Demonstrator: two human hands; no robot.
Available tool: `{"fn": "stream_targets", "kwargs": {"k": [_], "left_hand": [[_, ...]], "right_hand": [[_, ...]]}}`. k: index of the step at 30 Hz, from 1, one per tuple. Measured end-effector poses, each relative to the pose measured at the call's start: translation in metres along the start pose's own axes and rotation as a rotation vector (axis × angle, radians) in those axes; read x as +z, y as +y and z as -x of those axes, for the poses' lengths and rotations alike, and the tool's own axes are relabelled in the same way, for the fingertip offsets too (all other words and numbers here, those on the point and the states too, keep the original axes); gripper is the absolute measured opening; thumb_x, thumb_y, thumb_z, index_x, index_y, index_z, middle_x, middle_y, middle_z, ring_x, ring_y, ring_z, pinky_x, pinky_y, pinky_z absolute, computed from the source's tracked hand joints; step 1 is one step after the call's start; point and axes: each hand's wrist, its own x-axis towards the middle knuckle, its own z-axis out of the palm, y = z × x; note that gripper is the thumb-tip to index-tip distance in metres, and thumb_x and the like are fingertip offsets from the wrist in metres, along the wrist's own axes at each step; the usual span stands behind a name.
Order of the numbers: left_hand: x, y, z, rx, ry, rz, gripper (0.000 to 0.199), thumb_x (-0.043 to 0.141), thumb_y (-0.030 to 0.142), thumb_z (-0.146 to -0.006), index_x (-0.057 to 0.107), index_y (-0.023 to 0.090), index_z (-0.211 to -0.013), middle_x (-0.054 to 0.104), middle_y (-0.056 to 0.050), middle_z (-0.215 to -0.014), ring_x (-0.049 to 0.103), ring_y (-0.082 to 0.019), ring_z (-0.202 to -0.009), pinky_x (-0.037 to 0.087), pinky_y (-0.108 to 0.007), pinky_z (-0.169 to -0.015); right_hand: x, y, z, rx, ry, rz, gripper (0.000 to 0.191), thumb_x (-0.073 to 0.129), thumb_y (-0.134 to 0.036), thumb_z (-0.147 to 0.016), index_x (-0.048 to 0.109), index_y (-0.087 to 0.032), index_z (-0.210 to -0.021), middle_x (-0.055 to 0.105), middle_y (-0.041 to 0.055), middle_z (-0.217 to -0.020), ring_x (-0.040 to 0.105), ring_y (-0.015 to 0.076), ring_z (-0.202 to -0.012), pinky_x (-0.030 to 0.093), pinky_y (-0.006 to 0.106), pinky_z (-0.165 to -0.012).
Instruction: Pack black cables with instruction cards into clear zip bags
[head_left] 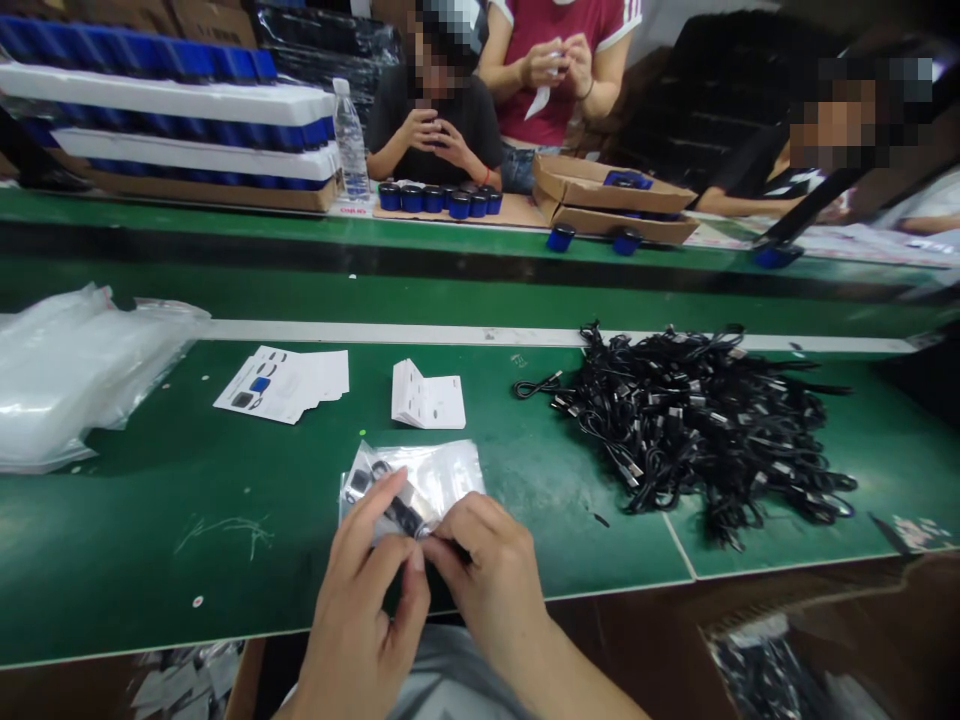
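At the front edge of the green table, a clear plastic bag (356,510) holds a coiled black cable (405,512) and a printed white paper. My left hand (367,590) pinches the bag's near edge between thumb and index finger, the other fingers lying over its left side. Close beside it, my right hand (491,555) is closed on the same edge with thumb and fingertips. Under the bag lie more clear bags (461,462). Just beyond are a folded leaflet stack (427,400) and a fanned pile of printed cards (281,385).
A heap of black USB cables (690,420) covers the table's right side. Clear bags (67,380) are piled at left. Across the raised green ledge, several people handle things near blue-and-black items (442,200), a water bottle (349,140) and a cardboard tray (615,200). Boxes sit below the table.
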Motion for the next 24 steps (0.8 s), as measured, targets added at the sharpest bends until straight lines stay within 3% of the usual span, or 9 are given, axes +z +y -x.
{"fn": "stream_targets", "kwargs": {"k": [2, 4, 6, 9, 12, 16, 18, 21, 24], "left_hand": [[-0.001, 0.001, 0.0, 0.0, 0.019, 0.015, 0.015, 0.043, 0.007, -0.083, 0.047, 0.02, -0.079, 0.036, -0.01, -0.136, 0.037, -0.021, -0.125, 0.033, -0.035, -0.101], [-0.003, 0.0, -0.001, -0.019, 0.026, 0.033, 0.015, 0.043, 0.007, -0.083, 0.048, 0.021, -0.078, 0.036, -0.009, -0.136, 0.036, -0.022, -0.126, 0.033, -0.038, -0.103], [-0.003, 0.0, -0.002, -0.061, 0.021, 0.044, 0.015, 0.043, 0.009, -0.084, 0.049, 0.021, -0.078, 0.036, -0.008, -0.136, 0.037, -0.022, -0.126, 0.034, -0.039, -0.102], [-0.002, -0.001, -0.002, -0.1, 0.009, 0.052, 0.014, 0.044, 0.011, -0.085, 0.05, 0.021, -0.079, 0.035, -0.008, -0.135, 0.039, -0.022, -0.124, 0.037, -0.041, -0.1], [0.001, -0.001, -0.002, -0.093, 0.023, 0.064, 0.014, 0.044, 0.011, -0.085, 0.051, 0.021, -0.081, 0.034, -0.008, -0.135, 0.037, -0.024, -0.126, 0.038, -0.043, -0.1], [0.003, 0.004, 0.0, -0.087, 0.058, 0.1, 0.015, 0.044, 0.009, -0.084, 0.051, 0.021, -0.079, 0.031, -0.009, -0.137, 0.033, -0.024, -0.129, 0.037, -0.045, -0.1], [0.002, 0.007, 0.001, -0.057, 0.05, 0.101, 0.016, 0.043, 0.008, -0.083, 0.051, 0.021, -0.08, 0.03, -0.01, -0.138, 0.031, -0.025, -0.131, 0.037, -0.045, -0.1], [-0.006, 0.005, -0.004, 0.024, -0.035, -0.002, 0.015, 0.044, 0.009, -0.083, 0.05, 0.022, -0.08, 0.035, -0.009, -0.137, 0.022, -0.028, -0.135, 0.021, -0.059, -0.105], [-0.025, -0.009, -0.017, 0.029, -0.153, -0.125, 0.008, 0.054, 0.025, -0.082, 0.053, 0.023, -0.089, 0.04, -0.009, -0.139, 0.018, -0.035, -0.136, -0.001, -0.072, -0.1]], "right_hand": [[0.0, -0.001, -0.001, -0.087, 0.066, 0.103, 0.011, 0.056, -0.018, -0.086, 0.066, -0.018, -0.081, 0.059, 0.0053, -0.073, 0.052, 0.0169, -0.066, 0.04, 0.026, -0.055], [-0.001, -0.002, -0.002, -0.209, 0.099, 0.183, 0.016, 0.053, -0.015, -0.086, 0.065, -0.02, -0.096, 0.06, 0.0082, -0.088, 0.054, 0.0203, -0.08, 0.043, 0.029, -0.064], [-0.003, -0.003, -0.003, -0.225, 0.083, 0.174, 0.017, 0.053, -0.012, -0.085, 0.064, -0.018, -0.097, 0.058, 0.0108, -0.099, 0.052, 0.0239, -0.093, 0.043, 0.035, -0.074], [-0.006, -0.005, -0.008, 0.012, -0.031, -0.038, 0.009, 0.057, -0.012, -0.082, 0.064, -0.017, -0.083, 0.057, 0.01, -0.101, 0.052, 0.0234, -0.096, 0.044, 0.036, -0.079], [-0.008, -0.006, -0.01, 0.203, -0.151, -0.283, 0.015, 0.058, -0.012, -0.082, 0.063, -0.019, -0.07, 0.058, 0.006, -0.098, 0.055, 0.0186, -0.094, 0.046, 0.032, -0.081], [-0.004, -0.005, -0.006, -0.009, -0.048, -0.173, 0.016, 0.053, -0.01, -0.084, 0.066, -0.018, -0.079, 0.059, 0.009, -0.105, 0.051, 0.0236, -0.103, 0.042, 0.039, -0.085], [-0.001, -0.003, -0.005, -0.116, -0.026, -0.094, 0.016, 0.051, -0.013, -0.085, 0.065, -0.017, -0.082, 0.062, 0.0098, -0.098, 0.054, 0.0237, -0.093, 0.041, 0.039, -0.078], [-0.003, 0.001, -0.009, -0.132, -0.144, -0.138, 0.02, 0.048, -0.016, -0.088, 0.064, -0.016, -0.075, 0.062, 0.0063, -0.076, 0.054, 0.0185, -0.071, 0.041, 0.032, -0.064], [-0.012, 0.005, -0.016, -0.177, -0.256, -0.192, 0.023, 0.048, -0.014, -0.089, 0.064, -0.015, -0.072, 0.061, 0.0055, -0.072, 0.055, 0.0171, -0.071, 0.041, 0.03, -0.065]]}}
